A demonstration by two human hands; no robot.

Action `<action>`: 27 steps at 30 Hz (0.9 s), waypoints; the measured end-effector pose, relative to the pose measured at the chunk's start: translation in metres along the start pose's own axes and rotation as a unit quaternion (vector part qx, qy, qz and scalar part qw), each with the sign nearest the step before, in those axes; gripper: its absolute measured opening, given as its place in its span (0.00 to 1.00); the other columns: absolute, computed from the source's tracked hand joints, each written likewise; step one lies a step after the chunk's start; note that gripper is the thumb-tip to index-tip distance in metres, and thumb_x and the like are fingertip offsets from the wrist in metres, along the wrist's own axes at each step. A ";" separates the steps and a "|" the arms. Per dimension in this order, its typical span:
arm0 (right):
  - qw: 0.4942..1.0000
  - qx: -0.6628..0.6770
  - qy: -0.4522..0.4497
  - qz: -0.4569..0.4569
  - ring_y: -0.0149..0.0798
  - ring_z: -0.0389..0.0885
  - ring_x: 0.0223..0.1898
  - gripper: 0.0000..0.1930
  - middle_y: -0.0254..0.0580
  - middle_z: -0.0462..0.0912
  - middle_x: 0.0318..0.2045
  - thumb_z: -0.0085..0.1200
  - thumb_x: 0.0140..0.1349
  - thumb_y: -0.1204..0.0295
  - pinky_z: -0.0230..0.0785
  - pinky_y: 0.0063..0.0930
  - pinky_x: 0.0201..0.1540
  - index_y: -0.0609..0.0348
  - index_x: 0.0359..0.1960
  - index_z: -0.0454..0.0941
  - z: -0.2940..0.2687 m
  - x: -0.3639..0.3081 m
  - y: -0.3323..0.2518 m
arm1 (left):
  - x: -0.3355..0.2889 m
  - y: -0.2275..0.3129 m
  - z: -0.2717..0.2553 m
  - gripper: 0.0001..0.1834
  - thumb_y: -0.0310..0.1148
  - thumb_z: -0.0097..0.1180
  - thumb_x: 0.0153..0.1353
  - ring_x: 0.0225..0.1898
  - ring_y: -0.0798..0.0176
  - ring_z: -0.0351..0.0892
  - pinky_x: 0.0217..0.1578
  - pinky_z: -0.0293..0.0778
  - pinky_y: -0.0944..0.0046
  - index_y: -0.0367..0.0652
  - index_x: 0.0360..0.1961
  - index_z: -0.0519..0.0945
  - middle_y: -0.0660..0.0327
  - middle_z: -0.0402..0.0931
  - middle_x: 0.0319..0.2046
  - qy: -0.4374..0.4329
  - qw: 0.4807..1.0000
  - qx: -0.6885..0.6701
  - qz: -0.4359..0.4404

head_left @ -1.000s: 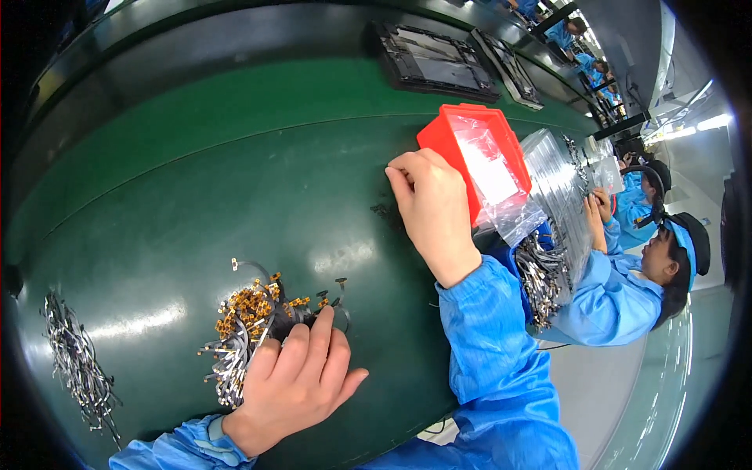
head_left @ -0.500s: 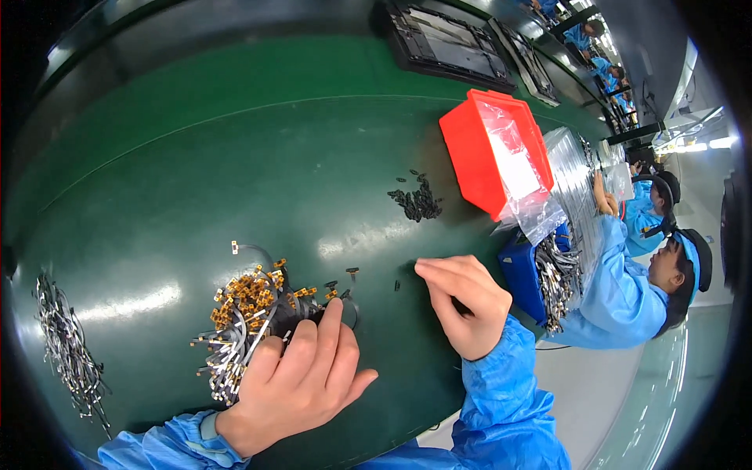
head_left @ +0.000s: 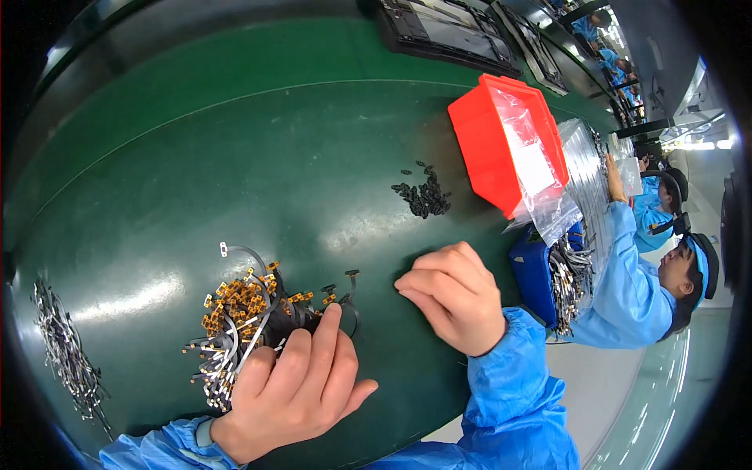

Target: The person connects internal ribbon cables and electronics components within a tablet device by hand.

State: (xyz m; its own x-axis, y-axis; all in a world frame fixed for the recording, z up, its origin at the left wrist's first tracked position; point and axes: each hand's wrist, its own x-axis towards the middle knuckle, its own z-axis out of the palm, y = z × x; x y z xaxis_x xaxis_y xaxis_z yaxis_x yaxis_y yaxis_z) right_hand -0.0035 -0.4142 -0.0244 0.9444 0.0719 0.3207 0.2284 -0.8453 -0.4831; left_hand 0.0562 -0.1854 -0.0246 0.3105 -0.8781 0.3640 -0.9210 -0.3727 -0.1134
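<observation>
My left hand [head_left: 294,384] lies over the near right side of a pile of short cables [head_left: 235,313] with orange and white end connectors. Its fingers are stretched out and the thumb is apart; the index fingertip rests by a dark cable [head_left: 354,291] that curves out of the pile. To the right, just above the table, my right hand [head_left: 458,298] is closed in a pinch, thumb against index finger. Whatever is between those fingertips is hidden. Beyond the right hand sits a small heap of black pieces [head_left: 425,196].
Another bundle of thin cables [head_left: 66,348] lies at the far left. A red bin [head_left: 486,149] with a clear plastic bag stands at the right, near a blue bin [head_left: 533,274] of cables. Black frames [head_left: 446,39] are at the back. A co-worker in blue [head_left: 627,290] sits on the right.
My right hand has come down and left slightly, its fingers closing at the spot where a single small black piece lay; that piece no longer shows. My left hand has barely moved.
</observation>
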 end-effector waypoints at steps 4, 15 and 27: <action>0.999 -0.016 0.024 0.022 0.43 0.78 0.31 0.09 0.40 0.79 0.33 0.66 0.49 0.79 0.73 0.32 0.34 0.58 0.33 0.82 0.009 0.008 -0.004 | 0.000 0.001 0.003 0.23 0.54 0.42 0.66 0.36 0.68 0.72 0.32 0.62 0.68 0.47 0.33 0.81 0.65 0.83 0.43 0.002 1.000 -0.002 -0.003; 0.985 0.108 -0.004 0.136 0.37 0.80 0.33 0.13 0.40 0.80 0.34 0.65 0.52 0.82 0.73 0.27 0.35 0.57 0.41 0.85 -0.004 0.009 -0.003 | -0.005 0.003 0.001 0.28 0.54 0.39 0.69 0.39 0.61 0.74 0.34 0.63 0.61 0.42 0.37 0.82 0.57 0.82 0.48 -0.019 1.000 -0.020 -0.002; 0.993 -0.075 0.042 0.086 0.37 0.71 0.22 0.07 0.39 0.72 0.23 0.62 0.54 0.81 0.63 0.31 0.24 0.61 0.26 0.74 0.020 0.020 -0.014 | -0.001 0.000 0.001 0.23 0.53 0.42 0.66 0.35 0.70 0.73 0.31 0.62 0.69 0.49 0.31 0.81 0.66 0.84 0.42 0.002 1.000 0.002 -0.003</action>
State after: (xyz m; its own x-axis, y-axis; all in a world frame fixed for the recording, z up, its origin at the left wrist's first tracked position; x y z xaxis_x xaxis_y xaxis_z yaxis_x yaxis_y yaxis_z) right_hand 0.0170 -0.3904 -0.0275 0.9419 -0.1185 0.3142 0.0229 -0.9109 -0.4120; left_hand 0.0564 -0.1844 -0.0257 0.3142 -0.8748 0.3688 -0.9182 -0.3787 -0.1161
